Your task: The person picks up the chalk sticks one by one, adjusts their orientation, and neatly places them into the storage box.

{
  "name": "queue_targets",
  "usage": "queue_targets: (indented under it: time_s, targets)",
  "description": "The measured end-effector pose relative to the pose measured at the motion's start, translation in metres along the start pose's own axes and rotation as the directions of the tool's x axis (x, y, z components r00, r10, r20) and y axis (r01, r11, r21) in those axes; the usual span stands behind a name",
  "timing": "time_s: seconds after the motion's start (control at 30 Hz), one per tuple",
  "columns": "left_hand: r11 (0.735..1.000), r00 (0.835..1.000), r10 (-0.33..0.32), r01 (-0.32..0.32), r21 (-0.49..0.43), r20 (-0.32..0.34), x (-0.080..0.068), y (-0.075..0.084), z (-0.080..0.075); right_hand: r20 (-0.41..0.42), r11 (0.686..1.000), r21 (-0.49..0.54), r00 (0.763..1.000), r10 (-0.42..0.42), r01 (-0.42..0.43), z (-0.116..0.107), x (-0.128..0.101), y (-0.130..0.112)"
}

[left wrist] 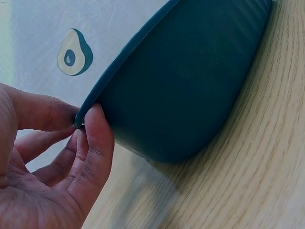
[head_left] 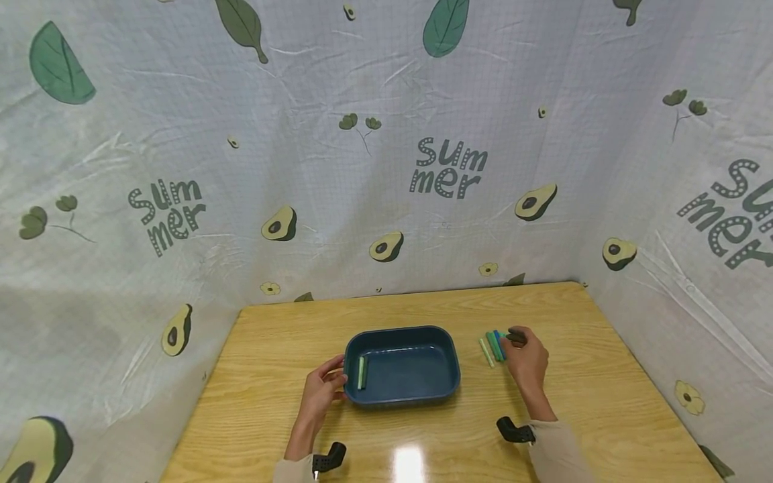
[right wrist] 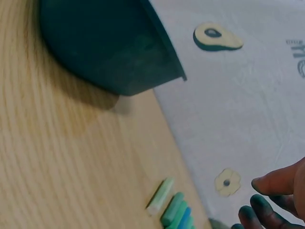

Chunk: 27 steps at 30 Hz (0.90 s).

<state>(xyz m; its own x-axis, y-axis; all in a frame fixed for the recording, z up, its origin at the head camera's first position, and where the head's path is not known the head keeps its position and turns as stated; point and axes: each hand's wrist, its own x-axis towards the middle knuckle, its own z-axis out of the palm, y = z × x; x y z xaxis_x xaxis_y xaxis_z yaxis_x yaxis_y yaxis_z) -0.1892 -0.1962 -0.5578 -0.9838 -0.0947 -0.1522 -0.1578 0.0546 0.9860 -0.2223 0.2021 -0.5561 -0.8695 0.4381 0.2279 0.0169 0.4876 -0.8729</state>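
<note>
My left hand (head_left: 323, 390) pinches the left rim of a dark blue-green plastic tray (head_left: 410, 401), thumb and index finger on either side of the rim in the left wrist view. Inside the tray, near its left end, lies a pale green chalk stick (head_left: 361, 373) with a dark strip beside it. To the right of the tray, my right hand (head_left: 527, 359) hovers by a small row of chalk sticks. The row has a pale yellow-green chalk (right wrist: 160, 196), green chalk (right wrist: 172, 209) and blue chalk (right wrist: 185, 217). Dark stains mark the right fingertips; nothing shows between them.
A wooden table (head_left: 290, 329) bears the tray and chalk. White cloth (head_left: 338, 181) printed with avocados and leaves hangs behind the table and along both sides. Black cameras are strapped to the left wrist (head_left: 329, 457) and right wrist (head_left: 515, 431).
</note>
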Motion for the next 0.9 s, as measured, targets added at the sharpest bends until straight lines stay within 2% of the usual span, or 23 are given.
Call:
queue_targets:
  time_s: [0.27, 0.53, 0.9]
  targets:
    - [1.0, 1.0, 0.017, -0.017, 0.001, 0.0, 0.0, -0.003, 0.0, -0.082, 0.998, 0.014, 0.994, 0.068, -0.067, 0.005, 0.001, 0.013]
    - [1.0, 1.0, 0.01, -0.01, 0.002, -0.008, 0.002, -0.004, -0.001, -0.154, 0.989, 0.023, 0.977, 0.147, -0.145, 0.012, 0.001, 0.021]
    - [1.0, 1.0, 0.006, -0.006, -0.002, 0.0, 0.002, -0.004, -0.001, -0.166, 0.983, 0.01, 0.969, 0.182, -0.183, 0.016, -0.003, 0.032]
